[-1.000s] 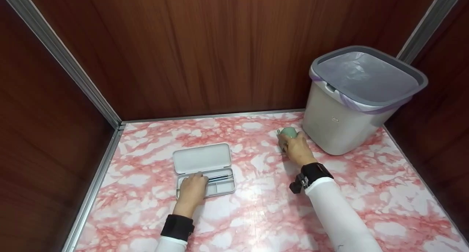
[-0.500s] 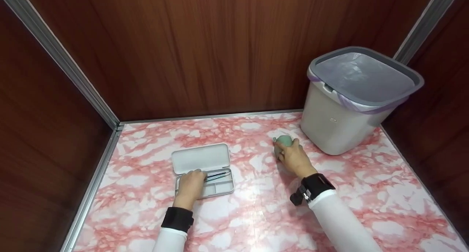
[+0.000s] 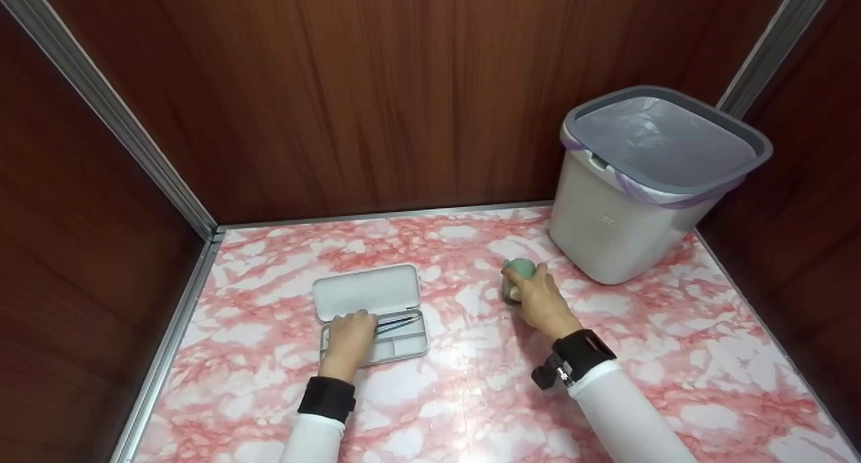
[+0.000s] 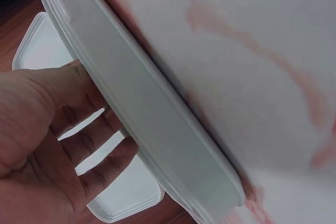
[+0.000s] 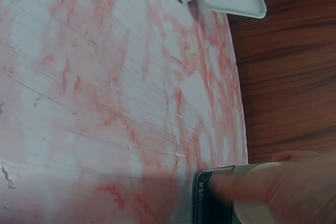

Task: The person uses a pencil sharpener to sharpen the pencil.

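Note:
An open grey-white pencil case (image 3: 366,295) lies left of the middle, its lid folded back. My left hand (image 3: 351,338) reaches over its front wall, fingers bent into the tray. Thin pencils (image 3: 398,324) stick out to the right from under that hand, which seems to pinch them. In the left wrist view the fingertips (image 4: 126,148) pass behind the case's side, hiding what they hold. My right hand (image 3: 541,305) grips a green pencil sharpener (image 3: 522,268) near the bin. Its dark see-through lower part bears white lettering in the right wrist view.
A grey bin (image 3: 605,227) with a liner stands at the back right, close to the right hand. Dark wooden panels (image 3: 377,99) close off the back and both sides of the red-and-white marbled tabletop (image 3: 451,396).
My right hand and the sharpener have come nearer, away from the back panel. The pencils' right ends have shifted up towards the hinge. The left hand has barely moved.

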Action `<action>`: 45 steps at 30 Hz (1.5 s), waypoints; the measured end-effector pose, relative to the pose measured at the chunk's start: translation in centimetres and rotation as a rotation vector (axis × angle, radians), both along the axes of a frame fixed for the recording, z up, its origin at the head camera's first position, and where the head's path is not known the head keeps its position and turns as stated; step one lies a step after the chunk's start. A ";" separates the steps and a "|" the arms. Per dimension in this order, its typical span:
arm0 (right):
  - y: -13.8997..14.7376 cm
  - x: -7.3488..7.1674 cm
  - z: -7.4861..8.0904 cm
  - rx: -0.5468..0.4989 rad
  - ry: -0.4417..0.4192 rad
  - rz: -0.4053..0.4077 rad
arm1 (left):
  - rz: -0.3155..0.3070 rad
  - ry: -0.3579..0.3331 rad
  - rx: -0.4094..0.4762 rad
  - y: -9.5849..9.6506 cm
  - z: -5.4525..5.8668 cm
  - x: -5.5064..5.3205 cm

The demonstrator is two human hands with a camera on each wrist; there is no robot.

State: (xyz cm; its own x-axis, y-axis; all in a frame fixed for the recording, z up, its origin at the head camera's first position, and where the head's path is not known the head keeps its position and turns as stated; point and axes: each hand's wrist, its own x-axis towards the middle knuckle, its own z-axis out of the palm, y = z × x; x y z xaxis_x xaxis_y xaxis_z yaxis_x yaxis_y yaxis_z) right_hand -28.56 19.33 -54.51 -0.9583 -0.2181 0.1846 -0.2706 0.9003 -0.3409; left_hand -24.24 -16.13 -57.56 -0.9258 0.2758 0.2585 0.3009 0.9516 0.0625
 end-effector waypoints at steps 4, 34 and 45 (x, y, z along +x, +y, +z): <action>0.5 -0.1 0.0 0.045 0.029 0.028 | 0.011 -0.022 -0.018 0.2 -0.2 0.0; 2.8 -0.6 2.9 0.082 -0.083 0.166 | -0.055 0.081 0.002 1.4 1.2 1.5; 2.1 1.6 2.0 0.030 -0.103 0.196 | -0.092 0.072 0.060 2.1 1.5 2.6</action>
State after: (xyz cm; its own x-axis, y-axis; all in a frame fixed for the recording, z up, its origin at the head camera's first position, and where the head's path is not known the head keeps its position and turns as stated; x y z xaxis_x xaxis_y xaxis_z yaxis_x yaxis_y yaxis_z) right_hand -26.96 21.40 -52.51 -0.9105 -0.4062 0.0781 -0.4065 0.8441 -0.3497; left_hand -21.67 -13.99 -56.04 -0.8758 0.3410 0.3415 0.3927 0.9149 0.0935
